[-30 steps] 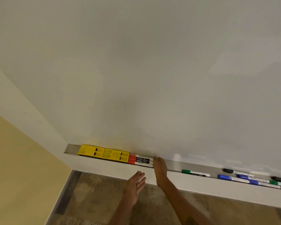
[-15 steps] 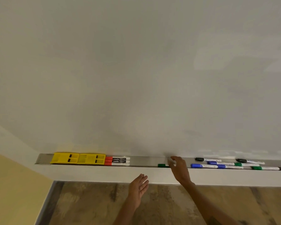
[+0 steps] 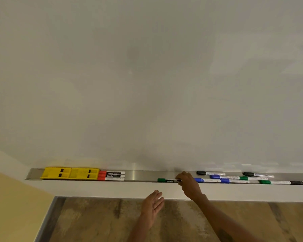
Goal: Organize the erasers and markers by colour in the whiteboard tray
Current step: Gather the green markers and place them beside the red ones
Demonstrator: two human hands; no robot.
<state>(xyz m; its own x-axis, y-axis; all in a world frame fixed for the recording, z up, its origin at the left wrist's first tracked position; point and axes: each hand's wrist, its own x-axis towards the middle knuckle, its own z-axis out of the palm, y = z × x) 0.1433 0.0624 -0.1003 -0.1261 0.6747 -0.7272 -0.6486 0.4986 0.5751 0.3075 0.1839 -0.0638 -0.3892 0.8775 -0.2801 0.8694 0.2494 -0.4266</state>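
Note:
A long metal tray (image 3: 143, 175) runs under the whiteboard. At its left end lie two yellow erasers (image 3: 69, 173), with three red markers (image 3: 111, 175) stacked right beside them. My right hand (image 3: 188, 184) pinches the tail end of a green marker (image 3: 168, 180) lying in the tray's middle. Right of that hand are blue markers (image 3: 206, 180), black markers (image 3: 210, 173) and more green ones (image 3: 271, 182), mixed together. My left hand (image 3: 153, 202) hovers below the tray, fingers spread, holding nothing.
The whiteboard (image 3: 147, 84) fills the upper view. A white ledge (image 3: 112, 189) sits below the tray, with wood-look floor (image 3: 98, 220) under it and a yellow wall (image 3: 12, 206) at the left.
My right hand has left the red markers, moved right along the tray and taken hold of the green marker's end. The view has swung to the right.

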